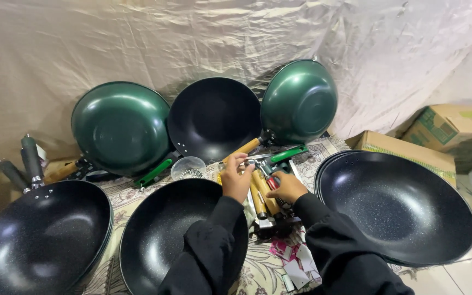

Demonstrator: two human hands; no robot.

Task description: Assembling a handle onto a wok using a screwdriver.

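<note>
Wooden pan handles [262,198] lie bundled between the two hands, pale brown rods with metal ends, resting on the patterned cloth [258,273] on the floor. The left hand [236,177] has its grip pinched at the top of the bundle, fingertips pressed together on a small part too tiny to make out. The right hand [286,187] is curled shut around a red-handled tool [271,181] held against the handles.

By my judgement the handles are light, stiff and smooth, apt to roll; they are best taken round the wood at mid-length, not by the metal ends. The small glass bowl [188,167] just beyond the left hand holds tiny dark pieces and looks fragile and easy to tip.

Room is tight. A black wok [159,229] lies under the left forearm, another wok stack [405,210] sits close to the right elbow, and a third [34,235] is well apart to the left. Green woks [120,127] [299,101] and a dark one [214,117] lean against the draped sheet [192,38] behind. Cardboard boxes [411,150] close off the right side.
</note>
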